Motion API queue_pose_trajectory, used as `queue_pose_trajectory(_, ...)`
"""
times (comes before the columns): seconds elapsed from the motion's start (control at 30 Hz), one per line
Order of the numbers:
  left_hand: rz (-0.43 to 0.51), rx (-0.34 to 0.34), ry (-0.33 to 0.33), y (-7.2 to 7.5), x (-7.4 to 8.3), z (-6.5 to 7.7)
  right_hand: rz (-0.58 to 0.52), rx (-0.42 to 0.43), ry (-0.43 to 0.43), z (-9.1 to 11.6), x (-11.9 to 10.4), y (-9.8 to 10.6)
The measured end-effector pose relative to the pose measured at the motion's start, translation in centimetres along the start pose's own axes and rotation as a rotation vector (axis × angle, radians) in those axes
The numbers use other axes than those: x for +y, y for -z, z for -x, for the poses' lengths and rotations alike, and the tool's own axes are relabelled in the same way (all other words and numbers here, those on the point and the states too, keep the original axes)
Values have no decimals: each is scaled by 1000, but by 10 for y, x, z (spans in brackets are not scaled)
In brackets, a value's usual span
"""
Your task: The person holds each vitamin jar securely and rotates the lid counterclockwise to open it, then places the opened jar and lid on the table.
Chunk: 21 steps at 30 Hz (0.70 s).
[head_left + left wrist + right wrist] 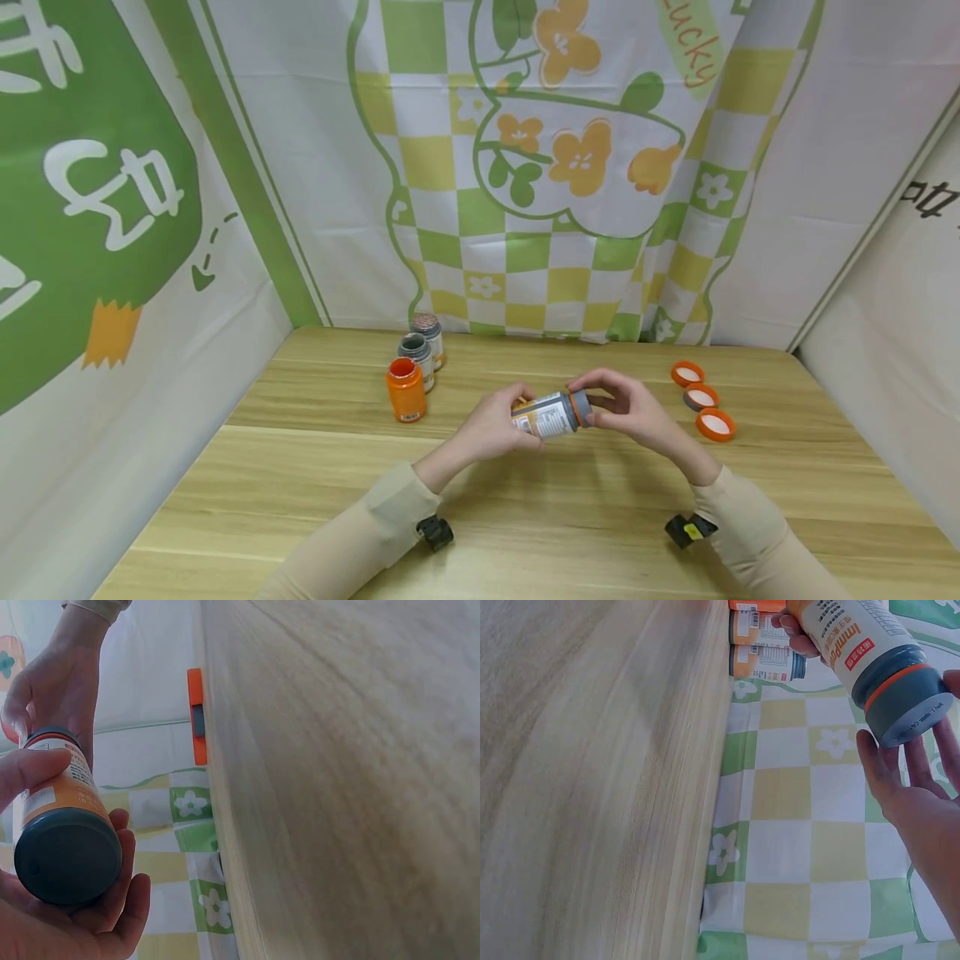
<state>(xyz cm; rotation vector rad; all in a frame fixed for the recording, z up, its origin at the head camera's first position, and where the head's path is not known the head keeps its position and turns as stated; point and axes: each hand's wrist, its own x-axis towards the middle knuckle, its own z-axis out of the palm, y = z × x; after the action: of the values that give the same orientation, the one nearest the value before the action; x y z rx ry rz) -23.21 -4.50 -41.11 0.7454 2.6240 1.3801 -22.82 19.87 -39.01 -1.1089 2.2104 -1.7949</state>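
A supplement bottle (549,417), white and orange with a grey base, is held above the table in a tilted, nearly level pose. My left hand (497,423) grips its body, thumb on one side and fingers wrapped beneath, as the left wrist view shows. A grey cap (909,706) sits on the bottle's right end, with an orange ring (895,682) at its edge. My right hand (633,412) holds this cap between thumb and fingers. In the left wrist view the bottle's dark base (67,856) faces the camera.
Three uncapped bottles stand in a row at the back left: an orange bottle (407,392), a grey-necked bottle (418,360) and a farther bottle (429,337). On the right lie three caps: a near cap (716,425), a middle cap (701,397) and a far cap (687,374).
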Motion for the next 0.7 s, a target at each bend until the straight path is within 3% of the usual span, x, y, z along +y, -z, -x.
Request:
queue_pose_trajectory(0.1, -4, 11, -8, -1, 0, 0, 51, 28, -22, 0, -1, -1)
queue_pose_trajectory(0.3, -37, 34, -21, -3, -1, 0, 184, 92, -199, -4, 0, -3)
queue_pose_trajectory(0.57, -94, 67, -12, -3, 0, 0, 206, 25, -506, -9, -3, -1)
queue_pose_trajectory(0.7, -126, 81, -10, -3, 1, 0, 193, -14, -567, -12, -7, -1)
